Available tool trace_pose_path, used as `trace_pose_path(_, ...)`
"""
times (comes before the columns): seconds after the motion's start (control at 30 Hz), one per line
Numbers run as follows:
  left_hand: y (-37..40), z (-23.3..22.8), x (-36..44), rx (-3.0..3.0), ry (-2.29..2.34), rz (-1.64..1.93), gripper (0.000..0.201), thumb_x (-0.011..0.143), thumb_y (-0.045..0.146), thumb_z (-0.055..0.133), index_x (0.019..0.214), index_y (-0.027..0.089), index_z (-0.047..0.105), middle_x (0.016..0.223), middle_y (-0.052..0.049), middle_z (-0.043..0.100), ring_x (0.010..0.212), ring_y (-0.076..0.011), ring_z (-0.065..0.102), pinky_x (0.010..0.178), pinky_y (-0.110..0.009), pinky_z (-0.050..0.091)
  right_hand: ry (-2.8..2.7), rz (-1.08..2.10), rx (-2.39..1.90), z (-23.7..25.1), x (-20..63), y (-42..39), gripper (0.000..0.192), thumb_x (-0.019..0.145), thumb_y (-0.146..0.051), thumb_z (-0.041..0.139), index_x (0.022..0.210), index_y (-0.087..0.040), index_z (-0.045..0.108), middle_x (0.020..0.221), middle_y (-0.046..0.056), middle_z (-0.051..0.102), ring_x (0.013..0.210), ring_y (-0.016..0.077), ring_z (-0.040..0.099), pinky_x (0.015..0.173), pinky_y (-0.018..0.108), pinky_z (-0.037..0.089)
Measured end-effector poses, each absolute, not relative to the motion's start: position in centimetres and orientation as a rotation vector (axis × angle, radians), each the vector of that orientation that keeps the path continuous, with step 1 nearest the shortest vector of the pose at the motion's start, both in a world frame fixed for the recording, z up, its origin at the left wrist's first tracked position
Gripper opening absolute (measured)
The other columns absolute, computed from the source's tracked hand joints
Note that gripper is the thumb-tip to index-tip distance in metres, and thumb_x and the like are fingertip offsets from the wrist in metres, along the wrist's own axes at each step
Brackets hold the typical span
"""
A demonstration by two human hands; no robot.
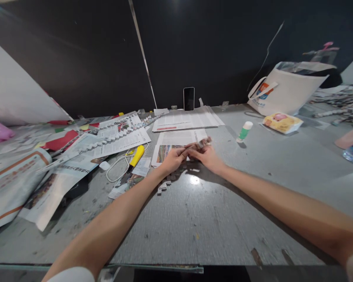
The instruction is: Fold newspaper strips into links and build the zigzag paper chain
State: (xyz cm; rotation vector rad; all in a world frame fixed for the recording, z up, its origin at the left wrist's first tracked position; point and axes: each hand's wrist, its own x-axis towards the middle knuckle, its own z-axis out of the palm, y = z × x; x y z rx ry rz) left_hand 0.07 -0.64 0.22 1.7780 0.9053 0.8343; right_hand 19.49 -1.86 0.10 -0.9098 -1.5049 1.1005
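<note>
The tabletop [176,231] carries a printed sheet [179,138] just beyond the fingers [181,154]. Left forearm [135,199] could crush the small folded pieces [164,187] near it. Left hand [173,158] and right hand [209,156] pinch a blurred paper strip [199,145] between them; uneven tugging might tear it.

A dark wall [217,51] rises behind the grey table [164,231].

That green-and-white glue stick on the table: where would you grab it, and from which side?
Probably around the green middle of the glue stick, coming from the near side with the right hand, the closer one. It appears to stand on end, so its slim tube offers an easy wrap, and bare tabletop lies just in front of it.
</note>
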Motion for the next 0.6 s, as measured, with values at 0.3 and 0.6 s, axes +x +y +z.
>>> trace_pose_path(0.3, -0.5, 0.6, 0.3, 1.732, 0.876, 0.776, 0.062, 0.09, 0.077, 0.057, 0.081, 0.016, 0.066, 0.05, 0.004, 0.042, 0.046, -0.0088, 0.033, 0.048, -0.024, 0.024, -1.223, 0.935, -1.053, -0.5, 19.8, -1.2, 0.05, 0.085, -0.07, 0.074, 0.072, -0.023, 0.067, 0.058, -0.003, 0.045, 0.053, 0.0141, 0.04, 0.053, 0.031, 0.036)
trace_pose_path(0.6, -0.1, 0.1, 0.0, 1.543, 0.882, 0.828, 0.054, 0.089, 0.068, 0.064, 0.082, 0.015, 0.071, 0.052, -0.001, 0.058, 0.047, -0.0102, 0.044, 0.048, -0.023, 0.031, -1.105, 0.931, -0.993, -1.3, 19.9, -0.5, 0.047, 0.086, -0.071, 0.073, 0.08, -0.024, 0.072, 0.057, -0.004, 0.044, 0.052, 0.0137, 0.037, 0.05, 0.029, 0.032)
